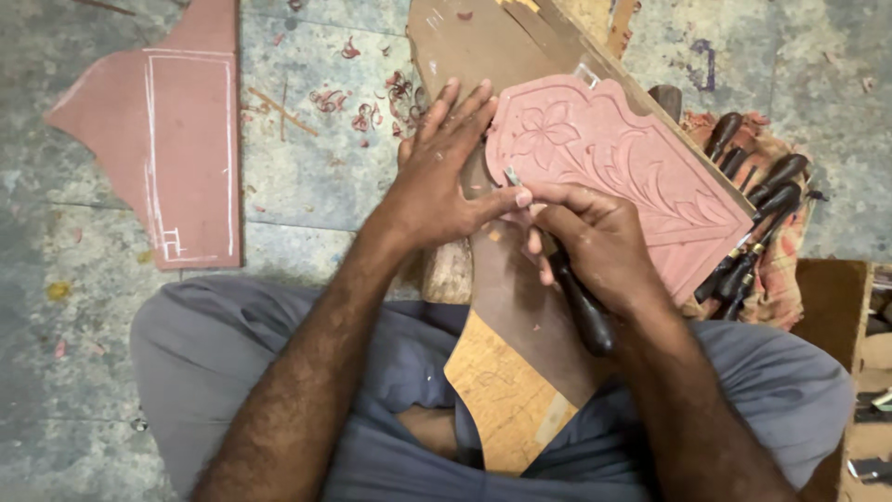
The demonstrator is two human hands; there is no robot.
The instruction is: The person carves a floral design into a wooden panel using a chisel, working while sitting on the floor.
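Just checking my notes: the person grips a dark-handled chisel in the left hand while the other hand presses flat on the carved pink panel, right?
Not quite. The head view shows the dark-handled chisel in the right hand; it is the left hand that presses flat at the carved pink panel.

Two bare hands are in view: one left hand (437, 181) lying flat with fingers spread, and one right hand (595, 237) wrapped around one dark-handled chisel (571, 297). One pink carved panel (613, 177) lies under them, bearing one carved flower (548, 135). One brown board (511, 288) sits beneath the panel. One more pink panel (172, 139), marked with white lines, lies apart on the floor (307, 186). On one patterned cloth (785, 270) rests a bunch of spare chisels (757, 218), about seven, though the overlapping handles make the count uncertain. Red wood shavings (372, 102) are scattered, too many to count.
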